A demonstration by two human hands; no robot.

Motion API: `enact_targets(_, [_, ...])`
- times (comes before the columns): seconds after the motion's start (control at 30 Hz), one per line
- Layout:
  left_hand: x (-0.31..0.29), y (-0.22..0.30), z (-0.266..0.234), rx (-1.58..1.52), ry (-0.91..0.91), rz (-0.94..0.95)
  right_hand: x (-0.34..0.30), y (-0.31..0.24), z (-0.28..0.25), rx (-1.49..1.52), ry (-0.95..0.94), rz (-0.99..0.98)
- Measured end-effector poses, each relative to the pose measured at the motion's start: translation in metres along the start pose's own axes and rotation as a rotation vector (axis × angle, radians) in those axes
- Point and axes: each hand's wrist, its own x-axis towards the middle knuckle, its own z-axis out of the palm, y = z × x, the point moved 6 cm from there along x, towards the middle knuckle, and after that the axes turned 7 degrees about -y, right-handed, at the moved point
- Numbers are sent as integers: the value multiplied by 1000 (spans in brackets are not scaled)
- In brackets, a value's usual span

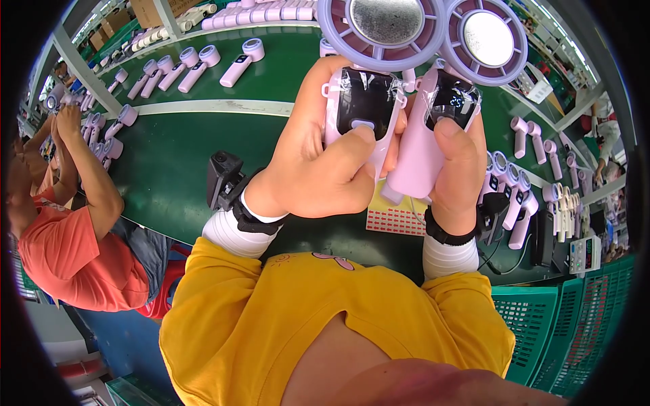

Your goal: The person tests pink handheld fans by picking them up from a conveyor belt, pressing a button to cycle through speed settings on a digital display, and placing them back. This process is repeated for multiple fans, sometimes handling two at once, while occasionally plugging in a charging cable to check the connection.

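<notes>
Two pale purple handheld fans are held up side by side over the green table. My left hand is closed around the left handheld fan, its thumb pressing the oval button below a dark, film-covered panel. In my right hand is the other handheld fan, gripped by its handle with the thumb on the lower part of its panel. Digits glow on that right panel; the left one looks dark. Both round fan heads, with silvery centre discs, point upward at the top of the view. Fingers behind the handles are partly hidden.
Rows of similar fans lie on the green table beyond and at right. A yellow sheet with red marks lies below my hands. Green crates stand at lower right. A co-worker in an orange shirt sits at left.
</notes>
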Motion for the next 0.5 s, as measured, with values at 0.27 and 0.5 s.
enact_targets(0.27, [1, 0, 2, -35, -10, -1, 0, 0, -2, -7, 33, 6])
enact_targets(0.5, [5, -7, 9, -48, -15, 4, -5, -2, -12, -3, 67, 22])
